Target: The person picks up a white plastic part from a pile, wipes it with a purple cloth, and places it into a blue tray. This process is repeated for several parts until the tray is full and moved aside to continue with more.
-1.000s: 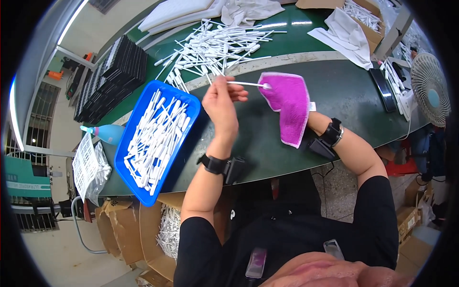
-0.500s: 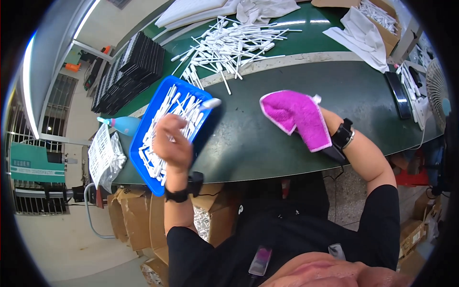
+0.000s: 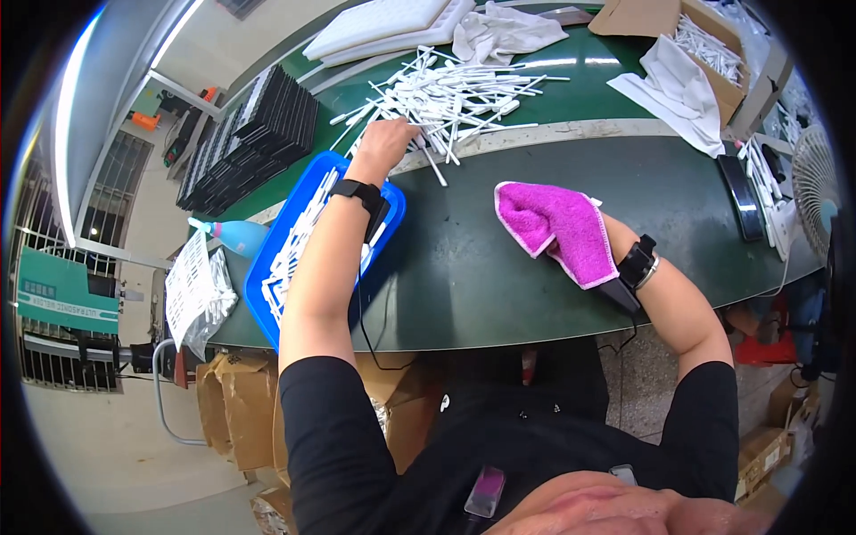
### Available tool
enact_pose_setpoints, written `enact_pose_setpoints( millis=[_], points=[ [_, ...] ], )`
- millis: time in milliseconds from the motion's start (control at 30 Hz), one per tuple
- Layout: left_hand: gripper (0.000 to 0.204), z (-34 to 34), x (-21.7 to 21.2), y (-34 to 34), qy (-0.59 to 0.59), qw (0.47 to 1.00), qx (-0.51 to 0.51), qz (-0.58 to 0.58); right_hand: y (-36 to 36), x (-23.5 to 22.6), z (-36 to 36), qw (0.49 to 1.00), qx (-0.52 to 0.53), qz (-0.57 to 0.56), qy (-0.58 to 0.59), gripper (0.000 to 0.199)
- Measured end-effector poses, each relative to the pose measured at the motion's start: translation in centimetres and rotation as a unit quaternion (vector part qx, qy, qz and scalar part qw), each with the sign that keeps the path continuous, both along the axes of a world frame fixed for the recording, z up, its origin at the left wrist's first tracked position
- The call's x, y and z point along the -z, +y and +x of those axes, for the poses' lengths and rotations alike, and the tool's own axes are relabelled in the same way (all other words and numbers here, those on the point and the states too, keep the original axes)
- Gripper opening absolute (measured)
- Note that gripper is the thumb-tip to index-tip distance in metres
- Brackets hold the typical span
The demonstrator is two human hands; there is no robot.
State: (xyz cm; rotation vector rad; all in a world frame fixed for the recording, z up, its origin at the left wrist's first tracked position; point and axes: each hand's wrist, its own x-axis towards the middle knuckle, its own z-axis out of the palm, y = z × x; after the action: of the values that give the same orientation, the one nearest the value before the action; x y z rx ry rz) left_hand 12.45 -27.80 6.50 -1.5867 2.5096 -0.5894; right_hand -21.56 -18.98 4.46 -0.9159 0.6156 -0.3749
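At the near left edge of a loose pile of white foam-tipped swabs (image 3: 464,89), my left hand (image 3: 383,144) has its fingers curled down. The fingertips are partly hidden, and what they hold cannot be made out. Under my left forearm lies a blue plastic basket (image 3: 397,207) of similar swabs, partly covered by the arm. To the right, my right hand (image 3: 615,234) is wrapped in a magenta towelling cloth (image 3: 553,223) with a white edge, held above the dark green table. The cloth hides most of its fingers, which appear closed on it.
Stacked black trays (image 3: 254,134) stand beyond the basket, with a pale blue squeeze bottle (image 3: 239,236) and a plastic bag (image 3: 218,294) nearer. White foam slabs (image 3: 379,31) and white cloths (image 3: 499,36) lie at the back. A cardboard box (image 3: 736,85) of swabs and a fan (image 3: 813,174) are right.
My left hand has moved from over the basket, away from me and right, to the pile's edge. The blurred swab above the basket rim is gone from there. My right hand hardly moved.
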Motion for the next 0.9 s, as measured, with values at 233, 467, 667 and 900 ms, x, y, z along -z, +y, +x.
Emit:
enact_pose_setpoints(
  millis=[233, 467, 667, 900],
  points=[
    [0.008, -1.0, 0.1, -0.6, -0.035, 0.997, 0.050, 0.039, 0.4, -1.3, 0.4, 0.999, 0.004, -0.032, 0.015, 0.033],
    [0.016, -4.2, -4.1, 4.8, 0.161, 0.986, -0.016, 0.045, 0.9, -2.4, -0.5, 0.998, 0.034, -0.043, 0.026, 0.022],
    [0.030, -12.4, -1.6, 11.5, 0.718, 0.664, -0.092, 0.188, -1.4, 0.5, -0.1, 0.992, 0.094, 0.079, -0.041, 0.033],
    [0.027, -13.6, 2.0, 13.3, 0.898, 0.360, -0.113, 0.227, -3.5, 1.2, -1.8, 0.975, 0.149, -0.024, -0.160, 0.022]
  ],
)
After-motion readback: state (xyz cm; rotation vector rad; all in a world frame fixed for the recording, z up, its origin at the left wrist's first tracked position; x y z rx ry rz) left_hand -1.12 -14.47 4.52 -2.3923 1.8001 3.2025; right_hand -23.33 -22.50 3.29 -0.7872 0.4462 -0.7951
